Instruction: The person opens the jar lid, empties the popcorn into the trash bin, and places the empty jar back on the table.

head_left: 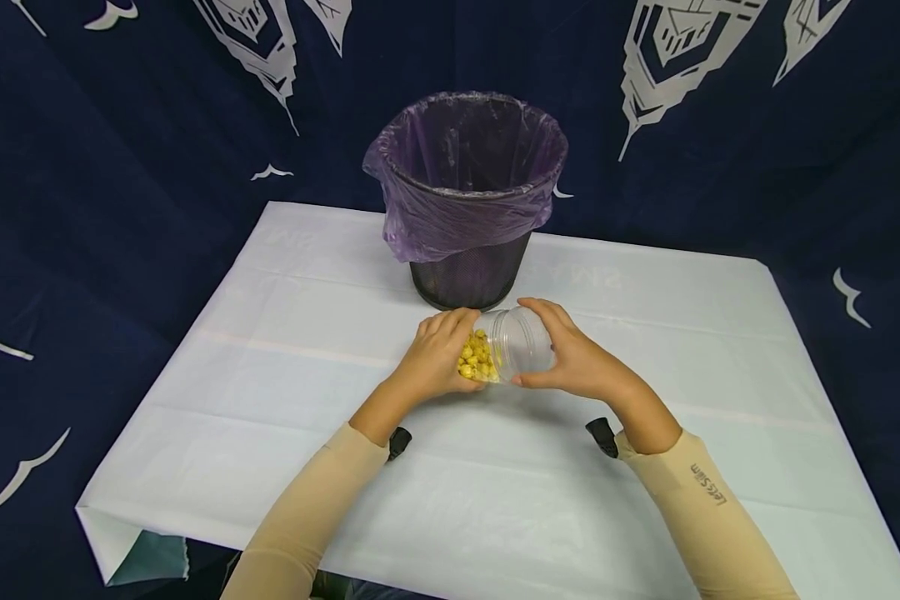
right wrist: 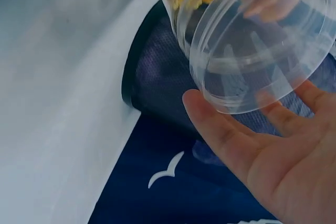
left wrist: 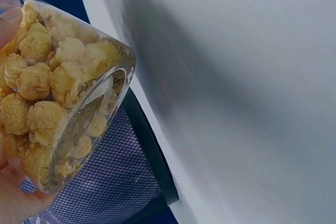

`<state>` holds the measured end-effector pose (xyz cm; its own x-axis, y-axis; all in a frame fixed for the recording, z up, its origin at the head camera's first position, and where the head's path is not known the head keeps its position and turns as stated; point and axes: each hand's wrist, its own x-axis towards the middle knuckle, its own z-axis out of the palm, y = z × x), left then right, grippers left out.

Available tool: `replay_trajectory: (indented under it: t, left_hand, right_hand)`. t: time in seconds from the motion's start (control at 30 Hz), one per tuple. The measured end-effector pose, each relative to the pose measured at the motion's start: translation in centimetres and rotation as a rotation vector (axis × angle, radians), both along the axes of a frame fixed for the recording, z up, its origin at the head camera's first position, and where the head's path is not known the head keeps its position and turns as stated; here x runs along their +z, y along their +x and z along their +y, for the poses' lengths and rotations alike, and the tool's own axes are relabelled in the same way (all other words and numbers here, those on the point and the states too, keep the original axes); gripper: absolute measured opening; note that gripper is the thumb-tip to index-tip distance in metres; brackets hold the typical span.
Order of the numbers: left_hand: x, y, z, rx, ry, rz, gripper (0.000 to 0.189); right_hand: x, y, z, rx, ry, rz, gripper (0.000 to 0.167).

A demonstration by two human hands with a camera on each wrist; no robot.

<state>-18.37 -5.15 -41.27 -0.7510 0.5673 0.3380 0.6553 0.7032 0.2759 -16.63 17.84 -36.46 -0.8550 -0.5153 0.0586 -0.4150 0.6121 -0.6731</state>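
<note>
navy cloth (head_left: 120, 183) with white printed shapes hangs behind everything, and a white-covered table (head_left: 660, 325) fills most of the head view. toward the back of it a mesh bin (head_left: 461, 279) stands upright, purple liner (head_left: 457, 227) folded over its rim. just in front of that, a clear jar (head_left: 489, 323) is held on its side between two hands, base to the left, mouth to the right.

progress-wise, yellow popcorn (head_left: 477, 357) is in there, bunched toward the base end, so as far as i can judge none of the emptying is done. lid (head_left: 528, 342) sits at the mouth; can't tell if it's screwed tight or just resting there, so i'd call the lid part unfinished. bin's insides are too dark to read.

pose: left hand (head_left: 437, 354) wraps the base end, fingers over the far side, thumb on the near side, a proper grip. right hand (head_left: 581, 362) curls round the lid, thumb near, fingers far, holding it by the edge. both forearms angle inward from the bottom corners, in beige sleeves (head_left: 318, 500).
</note>
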Motion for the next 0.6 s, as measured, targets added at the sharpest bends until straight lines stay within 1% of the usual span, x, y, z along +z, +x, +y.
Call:
replay_trajectory:
  t: [0.17,0.3,0.43,0.6]
  left_hand:
    - [0.0,-0.1,-0.1,0.013,-0.001,-0.010,0.099]
    - [-0.1,-0.2,-0.3,0.007,0.004,-0.016,0.099]
    - [-0.3,-0.3,-0.4,-0.001,0.029,-0.012,0.098]
    - [-0.5,-0.3,-0.5,0.006,0.037,-0.007,0.098]
  right_hand:
    - [0.4,-0.2,1.3,-0.049,0.041,-0.010,0.101]
    - [0.6,-0.2,2.8,-0.101,0.093,-0.049,0.102]
    - [0.5,-0.2,4.3,-0.141,0.168,-0.107,0.104]
    - [0.1,-0.2,6.1,-0.195,0.283,-0.172,0.105]
